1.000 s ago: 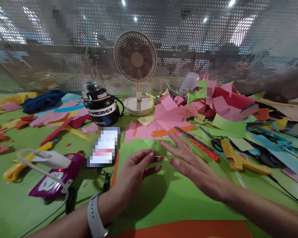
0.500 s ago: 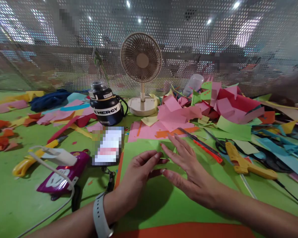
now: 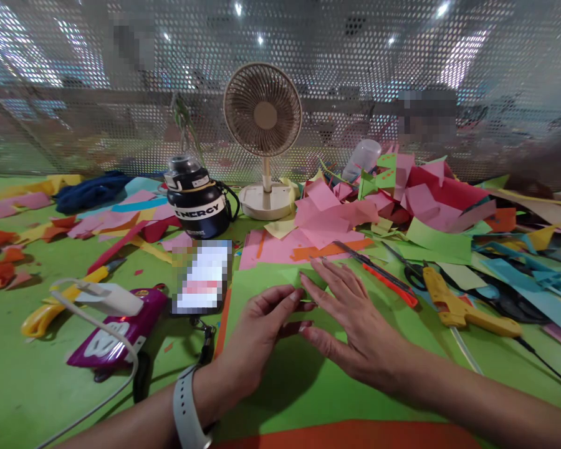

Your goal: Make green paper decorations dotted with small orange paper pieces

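Note:
Over a large green sheet (image 3: pixel 327 386) at the middle of the table, my left hand (image 3: pixel 262 333) has its thumb and index finger pinched together. Whatever lies between them is hidden or too small to name. My right hand (image 3: pixel 355 318) is just to the right, palm down with its fingers spread, its fingertips close to the left ones. A bit of green paper (image 3: pixel 292 277) shows just beyond the fingertips. Pink paper (image 3: pixel 252 249) with orange strips lies past the green sheet, and an orange sheet (image 3: pixel 355 434) shows at the near edge.
Left: phone (image 3: pixel 201 277), purple power strip (image 3: pixel 121 330) with white charger, yellow-handled cutter (image 3: pixel 60 302), black bottle (image 3: pixel 199 206). Behind: fan (image 3: pixel 264 115), paper scraps (image 3: pixel 327 212). Right: red cutter (image 3: pixel 390 284), scissors (image 3: pixel 414 271), yellow glue gun (image 3: pixel 467 312) with its cord.
The fingers of my right hand have shifted slightly left, nearer my left fingertips. My left hand is nearly unchanged, and the whole view has moved a little.

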Motion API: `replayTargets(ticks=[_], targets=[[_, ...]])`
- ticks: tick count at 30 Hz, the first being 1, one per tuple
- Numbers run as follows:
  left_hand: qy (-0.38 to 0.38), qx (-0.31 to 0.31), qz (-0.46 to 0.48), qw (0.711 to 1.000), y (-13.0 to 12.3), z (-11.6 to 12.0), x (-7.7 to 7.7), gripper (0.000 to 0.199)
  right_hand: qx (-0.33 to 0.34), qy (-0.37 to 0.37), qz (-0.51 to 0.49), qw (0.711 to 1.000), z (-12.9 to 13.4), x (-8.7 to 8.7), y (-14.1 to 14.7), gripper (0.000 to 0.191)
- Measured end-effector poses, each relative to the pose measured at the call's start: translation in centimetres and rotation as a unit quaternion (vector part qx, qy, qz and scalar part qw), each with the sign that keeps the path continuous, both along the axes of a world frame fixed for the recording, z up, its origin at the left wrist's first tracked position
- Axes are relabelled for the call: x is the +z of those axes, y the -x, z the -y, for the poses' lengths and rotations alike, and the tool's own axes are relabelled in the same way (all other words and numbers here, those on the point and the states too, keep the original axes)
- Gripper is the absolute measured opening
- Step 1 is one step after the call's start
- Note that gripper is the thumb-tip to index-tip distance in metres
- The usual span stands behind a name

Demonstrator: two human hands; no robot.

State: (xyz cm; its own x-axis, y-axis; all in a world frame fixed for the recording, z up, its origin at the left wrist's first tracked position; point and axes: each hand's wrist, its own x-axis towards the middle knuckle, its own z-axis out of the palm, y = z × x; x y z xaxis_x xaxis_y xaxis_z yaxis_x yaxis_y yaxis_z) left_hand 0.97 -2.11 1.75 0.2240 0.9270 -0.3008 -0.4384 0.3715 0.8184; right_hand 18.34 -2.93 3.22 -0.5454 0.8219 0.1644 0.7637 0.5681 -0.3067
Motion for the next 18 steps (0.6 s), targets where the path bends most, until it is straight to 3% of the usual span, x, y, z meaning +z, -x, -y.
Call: replayTargets(ticks=[8,14,18], targets=[[-0.005,0.0,-0.002,1.0,0.1,0.0,-0.3,0.017,0.0,-0.037,-0.017,0.999,0.0,0.1,-0.1,0.06],[-0.007,-0.007,-0.003,1.0,-0.1,0.0,-0.4,0.019,-0.032,-0.083,-0.124,0.988,-0.7,0.3,-0.3,0.041],[-0.031,-0.034,-0.016,0.999,-0.2,0.1,-0.3,0.017,-0.072,-0.046,-0.18,0.98,-1.2,0.3,-0.5,0.039]])
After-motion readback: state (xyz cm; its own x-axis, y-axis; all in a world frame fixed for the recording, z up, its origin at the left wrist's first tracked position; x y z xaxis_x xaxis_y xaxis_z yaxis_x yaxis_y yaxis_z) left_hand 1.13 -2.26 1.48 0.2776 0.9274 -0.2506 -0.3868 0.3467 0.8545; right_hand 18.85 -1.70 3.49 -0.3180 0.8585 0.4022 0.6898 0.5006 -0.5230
